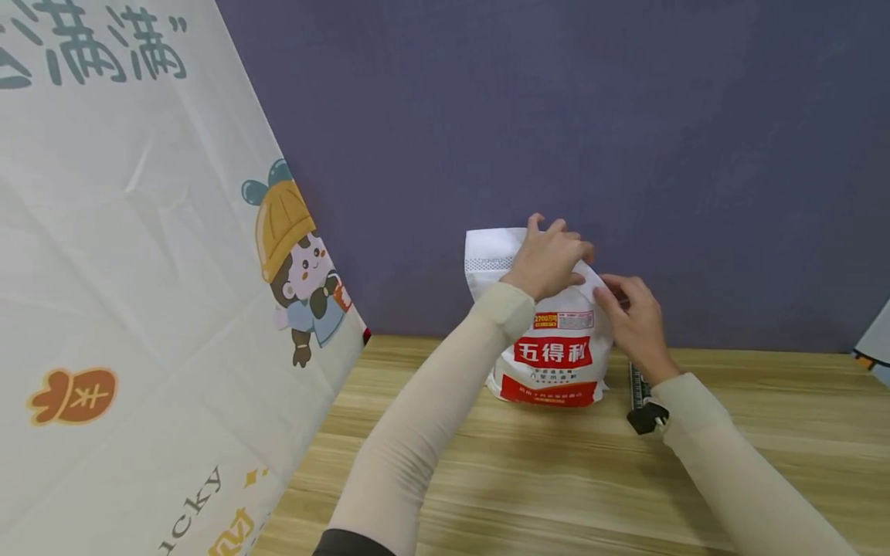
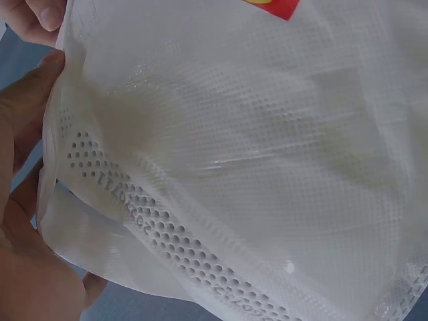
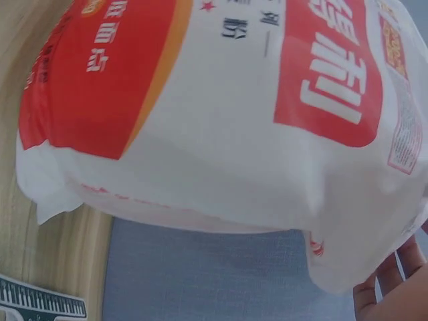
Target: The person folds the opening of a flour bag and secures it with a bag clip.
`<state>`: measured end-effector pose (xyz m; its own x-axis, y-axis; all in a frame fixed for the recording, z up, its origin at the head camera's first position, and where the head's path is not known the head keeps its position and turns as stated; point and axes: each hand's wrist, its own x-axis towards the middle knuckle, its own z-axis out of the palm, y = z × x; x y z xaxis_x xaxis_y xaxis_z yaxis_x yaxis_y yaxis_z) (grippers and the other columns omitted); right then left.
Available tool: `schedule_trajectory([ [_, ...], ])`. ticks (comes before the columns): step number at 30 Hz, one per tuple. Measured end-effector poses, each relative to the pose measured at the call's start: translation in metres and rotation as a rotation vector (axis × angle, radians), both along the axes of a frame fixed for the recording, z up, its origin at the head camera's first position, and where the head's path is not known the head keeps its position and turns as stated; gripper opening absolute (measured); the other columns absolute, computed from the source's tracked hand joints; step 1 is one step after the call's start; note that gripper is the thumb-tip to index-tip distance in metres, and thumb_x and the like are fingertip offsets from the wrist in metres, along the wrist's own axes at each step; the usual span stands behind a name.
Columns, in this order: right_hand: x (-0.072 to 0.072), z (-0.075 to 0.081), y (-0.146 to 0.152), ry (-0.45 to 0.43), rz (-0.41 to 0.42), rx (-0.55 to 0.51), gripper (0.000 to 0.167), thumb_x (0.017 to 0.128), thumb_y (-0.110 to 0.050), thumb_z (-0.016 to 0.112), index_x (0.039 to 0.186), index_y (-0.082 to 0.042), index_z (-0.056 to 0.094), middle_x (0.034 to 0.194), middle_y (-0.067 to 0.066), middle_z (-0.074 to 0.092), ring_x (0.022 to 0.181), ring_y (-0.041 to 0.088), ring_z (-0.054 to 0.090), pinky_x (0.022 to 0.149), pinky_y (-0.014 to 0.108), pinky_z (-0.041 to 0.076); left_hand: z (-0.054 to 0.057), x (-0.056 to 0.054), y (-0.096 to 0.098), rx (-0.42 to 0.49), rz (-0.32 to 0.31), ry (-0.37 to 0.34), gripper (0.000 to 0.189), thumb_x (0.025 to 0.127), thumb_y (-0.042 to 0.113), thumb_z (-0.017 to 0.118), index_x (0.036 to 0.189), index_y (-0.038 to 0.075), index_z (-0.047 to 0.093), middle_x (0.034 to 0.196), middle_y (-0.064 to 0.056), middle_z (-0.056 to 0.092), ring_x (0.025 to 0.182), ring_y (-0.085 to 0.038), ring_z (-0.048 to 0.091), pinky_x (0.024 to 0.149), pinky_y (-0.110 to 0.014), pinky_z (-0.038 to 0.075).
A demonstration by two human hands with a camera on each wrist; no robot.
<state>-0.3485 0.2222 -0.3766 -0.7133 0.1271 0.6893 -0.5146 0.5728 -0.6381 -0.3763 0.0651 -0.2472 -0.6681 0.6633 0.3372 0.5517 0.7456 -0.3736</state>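
A white flour bag [image 1: 555, 374] with red printed panels stands upright on the wooden table, against the purple-grey backdrop. Its top is a loose white flap with a dotted band, seen close up as the bag mouth [image 2: 160, 221] in the left wrist view. My left hand [image 1: 548, 261] grips this top edge from above, some fingers hidden behind the flap. At the top right corner, my right hand [image 1: 634, 320] pinches the bag's edge between thumb and fingers. In the right wrist view the right hand [image 3: 398, 294] shows at the lower right, beside the bag's corner.
A dark green strip with white markings [image 3: 40, 297] lies on the wooden table [image 1: 528, 479], right of the bag. The backdrop [image 1: 556, 116] rises directly behind. On the left hangs a white printed sheet [image 1: 139, 270] with cartoon figures and lettering.
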Motion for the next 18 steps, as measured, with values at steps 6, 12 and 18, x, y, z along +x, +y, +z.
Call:
schedule_trajectory([
  [6, -0.001, 0.005, -0.004, -0.043, 0.003, -0.016, 0.038, 0.094, -0.035, 0.054, 0.119, -0.006, 0.06, 0.102, 0.006, 0.053, 0.087, 0.014, 0.048, 0.067, 0.021, 0.04, 0.002, 0.001, -0.004, 0.005, 0.0, 0.013, 0.035, 0.084, 0.051, 0.062, 0.117, 0.038, 0.063, 0.12, 0.015, 0.06, 0.117, -0.011, 0.045, 0.108, -0.051, 0.013],
  [12, 0.0, 0.008, -0.006, -0.069, -0.011, -0.027, 0.037, 0.095, -0.036, 0.054, 0.113, -0.005, 0.06, 0.102, 0.007, 0.053, 0.087, 0.015, 0.048, 0.067, 0.022, 0.04, 0.006, 0.0, -0.008, 0.02, -0.013, 0.023, 0.032, 0.086, 0.05, 0.061, 0.115, 0.036, 0.064, 0.117, 0.016, 0.061, 0.114, -0.009, 0.047, 0.107, -0.049, 0.015],
  [18, 0.0, 0.01, -0.008, -0.086, -0.023, -0.027, 0.035, 0.095, -0.035, 0.054, 0.11, -0.004, 0.06, 0.1, 0.008, 0.054, 0.085, 0.015, 0.048, 0.066, 0.023, 0.039, 0.007, -0.003, -0.012, 0.047, -0.025, 0.034, 0.028, 0.087, 0.047, 0.061, 0.113, 0.036, 0.066, 0.114, 0.017, 0.063, 0.111, -0.009, 0.049, 0.107, -0.048, 0.016],
])
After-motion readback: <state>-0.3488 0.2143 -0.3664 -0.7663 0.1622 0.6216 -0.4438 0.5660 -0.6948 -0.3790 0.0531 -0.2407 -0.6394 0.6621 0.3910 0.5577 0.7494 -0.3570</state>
